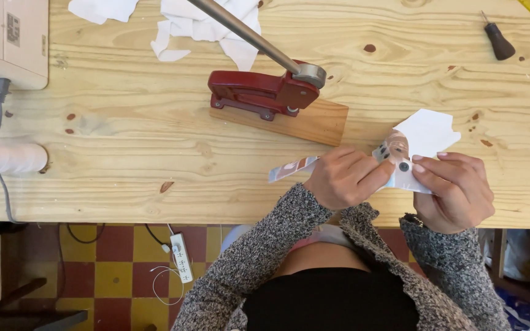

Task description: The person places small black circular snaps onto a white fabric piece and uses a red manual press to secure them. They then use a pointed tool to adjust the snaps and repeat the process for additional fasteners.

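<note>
My left hand [346, 176] and my right hand [455, 187] both grip a small white fabric piece [423, 135] with a printed patch and dark metal snap studs [403, 166]. The piece is held just above the near part of the wooden table [124, 147]. A printed strip of the same piece [291, 168] sticks out to the left of my left hand. A red hand press [259, 92] with a long metal lever [240, 27] stands on a wooden block [314, 122] just beyond my hands.
White fabric scraps [203, 24] lie at the far edge. A beige machine [8, 40] and a white thread cone [4, 158] sit at the left. A dark-handled awl [497, 40] lies at the far right. A power strip [180, 257] rests on the checkered floor.
</note>
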